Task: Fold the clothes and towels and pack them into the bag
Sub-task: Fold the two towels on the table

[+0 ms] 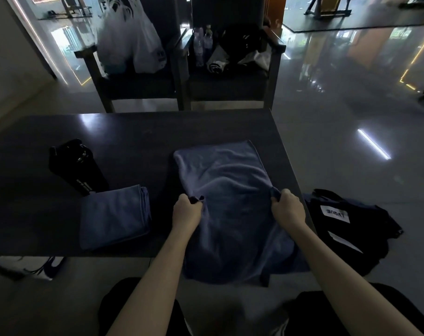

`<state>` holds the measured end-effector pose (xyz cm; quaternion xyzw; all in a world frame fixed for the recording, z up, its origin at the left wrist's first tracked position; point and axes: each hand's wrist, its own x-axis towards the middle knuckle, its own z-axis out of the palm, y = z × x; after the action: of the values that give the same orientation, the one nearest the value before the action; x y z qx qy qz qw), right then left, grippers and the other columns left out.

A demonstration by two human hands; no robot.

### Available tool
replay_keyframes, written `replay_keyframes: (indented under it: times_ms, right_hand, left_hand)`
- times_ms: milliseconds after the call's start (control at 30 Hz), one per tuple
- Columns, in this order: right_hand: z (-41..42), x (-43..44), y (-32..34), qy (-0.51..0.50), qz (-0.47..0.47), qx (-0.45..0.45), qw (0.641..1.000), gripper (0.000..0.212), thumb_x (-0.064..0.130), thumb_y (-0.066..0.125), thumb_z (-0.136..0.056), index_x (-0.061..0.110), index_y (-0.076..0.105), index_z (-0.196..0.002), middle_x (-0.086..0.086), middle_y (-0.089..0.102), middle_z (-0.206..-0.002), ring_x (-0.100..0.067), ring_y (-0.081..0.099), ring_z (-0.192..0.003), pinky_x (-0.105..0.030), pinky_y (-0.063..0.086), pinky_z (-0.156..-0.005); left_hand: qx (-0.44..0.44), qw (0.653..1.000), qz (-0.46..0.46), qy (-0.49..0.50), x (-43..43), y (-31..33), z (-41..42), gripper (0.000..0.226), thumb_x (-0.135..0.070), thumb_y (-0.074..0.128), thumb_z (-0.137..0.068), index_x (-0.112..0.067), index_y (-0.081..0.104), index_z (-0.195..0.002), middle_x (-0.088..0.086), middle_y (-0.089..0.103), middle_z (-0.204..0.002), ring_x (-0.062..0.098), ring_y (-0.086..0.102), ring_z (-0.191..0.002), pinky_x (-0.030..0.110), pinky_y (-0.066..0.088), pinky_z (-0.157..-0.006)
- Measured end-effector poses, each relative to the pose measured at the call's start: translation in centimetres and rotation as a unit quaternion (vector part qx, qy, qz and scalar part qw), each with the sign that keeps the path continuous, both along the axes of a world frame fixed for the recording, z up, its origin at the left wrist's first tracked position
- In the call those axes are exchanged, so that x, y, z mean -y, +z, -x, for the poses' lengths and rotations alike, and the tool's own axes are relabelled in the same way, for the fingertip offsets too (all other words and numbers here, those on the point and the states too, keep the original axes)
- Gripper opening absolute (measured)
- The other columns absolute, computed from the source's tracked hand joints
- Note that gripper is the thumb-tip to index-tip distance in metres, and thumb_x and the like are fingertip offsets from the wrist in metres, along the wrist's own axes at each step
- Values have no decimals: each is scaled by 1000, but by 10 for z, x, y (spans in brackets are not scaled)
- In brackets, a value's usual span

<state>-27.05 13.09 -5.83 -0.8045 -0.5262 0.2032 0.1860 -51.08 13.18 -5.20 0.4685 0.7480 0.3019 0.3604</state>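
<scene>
Both hands, left hand [186,209] and right hand [287,206], pinch the big blue terry towel [226,180] spread on the dark table [133,132], probably to fold it like the folded blue towel [114,217] beside it

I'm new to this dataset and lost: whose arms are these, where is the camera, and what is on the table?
No machine here: a person wears a camera on the head, looking down at their own bare arms. The left hand and right hand each pinch a blue towel spread on the dark table, its near end hanging over the edge. Left of it are a folded towel and a black bottle. A dark cloth item with a white label, maybe the bag, sits right of the table.
</scene>
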Motion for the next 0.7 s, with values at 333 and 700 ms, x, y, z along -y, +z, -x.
replay_keyframes:
  times_ms: [333,700]
  right_hand:
    - [-3,2,-2,-5,-13,-33,999,28,29,48,-96,7,50,-113,-19,62,-110,-36,58,-101,-33,37,-69]
    - [-5,1,-5,-12,8,-8,1000,34,33,55,-92,5,52,-112,-16,62,-113,-35,59,-104,-32,37,-69]
  left_hand:
    - [98,994,31,33,-5,-1,6,40,-19,67,-83,-2,50,-115,14,60,-105,26,59,-91,29,46,-70]
    - [185,978,46,85,-11,-13,30,34,-25,69,-85,-3,60,-108,16,64,-104,31,61,-94,38,50,-80]
